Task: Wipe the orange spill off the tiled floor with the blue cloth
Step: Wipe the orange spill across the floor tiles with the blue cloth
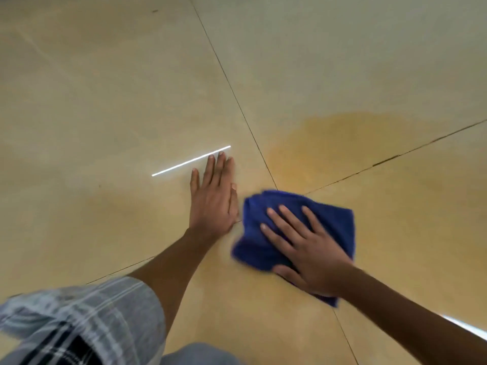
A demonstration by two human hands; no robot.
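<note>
A folded blue cloth (266,248) lies flat on the beige tiled floor (105,88), just below where the dark grout lines cross. My right hand (305,248) presses down on it with fingers spread. The cloth's edges look blurred. An orange spill (329,146) spreads as a wide stain above and right of the cloth, with a fainter orange tint on the tiles around and below it. My left hand (213,196) rests palm down on the bare tile just left of the cloth, fingers straight, holding nothing.
A thin white reflection of a light (191,161) crosses the tile beside my left fingertips. A plaid sleeve (87,317) fills the lower left. Grout lines run diagonally across the floor.
</note>
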